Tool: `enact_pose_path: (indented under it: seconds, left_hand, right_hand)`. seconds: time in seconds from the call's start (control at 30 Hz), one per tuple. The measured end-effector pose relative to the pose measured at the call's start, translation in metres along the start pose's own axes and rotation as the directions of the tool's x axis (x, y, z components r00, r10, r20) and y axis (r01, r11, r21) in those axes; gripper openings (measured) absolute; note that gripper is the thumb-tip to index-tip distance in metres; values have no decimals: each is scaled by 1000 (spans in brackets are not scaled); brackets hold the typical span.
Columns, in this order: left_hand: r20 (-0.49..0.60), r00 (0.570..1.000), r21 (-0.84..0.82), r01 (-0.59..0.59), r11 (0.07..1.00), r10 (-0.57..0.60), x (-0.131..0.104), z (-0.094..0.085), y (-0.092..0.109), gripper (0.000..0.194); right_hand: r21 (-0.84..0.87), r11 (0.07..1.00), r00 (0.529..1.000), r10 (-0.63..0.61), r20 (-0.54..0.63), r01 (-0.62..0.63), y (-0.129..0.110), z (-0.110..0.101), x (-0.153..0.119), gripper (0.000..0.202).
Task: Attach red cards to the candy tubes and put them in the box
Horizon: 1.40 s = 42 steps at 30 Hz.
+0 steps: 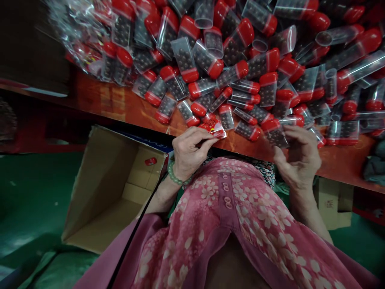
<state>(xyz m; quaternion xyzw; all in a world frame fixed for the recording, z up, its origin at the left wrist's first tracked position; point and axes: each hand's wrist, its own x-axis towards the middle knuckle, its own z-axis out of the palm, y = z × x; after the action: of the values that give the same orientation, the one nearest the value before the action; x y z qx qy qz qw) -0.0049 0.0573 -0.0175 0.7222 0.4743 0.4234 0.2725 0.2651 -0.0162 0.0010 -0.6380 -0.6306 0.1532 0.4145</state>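
Left hand [189, 148]: I pinch one end of the red printed packet [215, 127] between thumb and fingertips; its free end juts out to the right of the grip.
Right hand [300, 156]: thumb and fingers curve about the clear end of one red-capped container [274, 132]; blur hides the contact, so I cannot tell whether they press on it.
Pile [267, 90]: more bead-filled containers lie beyond both hands, on the table [135, 106].
Carton [99, 188]: open, left of and below my left hand.
Handling: I judge a light pinch best, sparing the packet creases; grasp the container by its sides, clear of its neighbours.
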Motion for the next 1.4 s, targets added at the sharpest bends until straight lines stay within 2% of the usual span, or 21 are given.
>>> enact_pose_path:
  seconds: [0.07,0.13,0.37,0.57,0.8,0.9,1.03,1.17,1.33,1.4]
  left_hand:
    - [-5,1000,-12,-30,999,29,1,-2,4,6]
    - [-5,999,-37,-52,998,52,2,-3,7,8]
    - [38,998,-109,-36,993,40,2,-10,11,12]
    - [97,994,-107,-47,993,58,2,-13,12,10]
    - [243,962,-106,-103,989,126,1,-18,7,12]
    - [308,938,-151,-114,982,156,0,-18,5,12]
    - [398,909,-182,-52,982,122,-2,-17,2,13]
    - [432,900,-178,28,984,52,-5,-16,0,18]
    - [437,899,-248,151,957,-29,-7,-13,-4,17]
    - [435,897,-296,219,930,-73,-6,-12,-4,17]
  right_hand:
    - [185,975,992,123,13,-123,-7,3,3,43]
    - [293,940,984,152,97,-174,-13,7,7,39]
    - [332,942,977,-26,211,-46,-31,16,26,31]
    - [311,947,872,-216,439,78,-29,6,43,30]
    - [306,947,785,-260,562,94,-32,7,51,23]
    - [307,946,778,-268,569,101,-35,7,54,23]
    - [335,938,757,-284,589,92,-37,7,57,22]
    - [327,944,726,-255,638,44,-38,11,59,21]
    - [302,953,739,-201,643,-4,-34,9,62,19]
    - [298,953,773,-151,617,-52,-30,7,61,18]
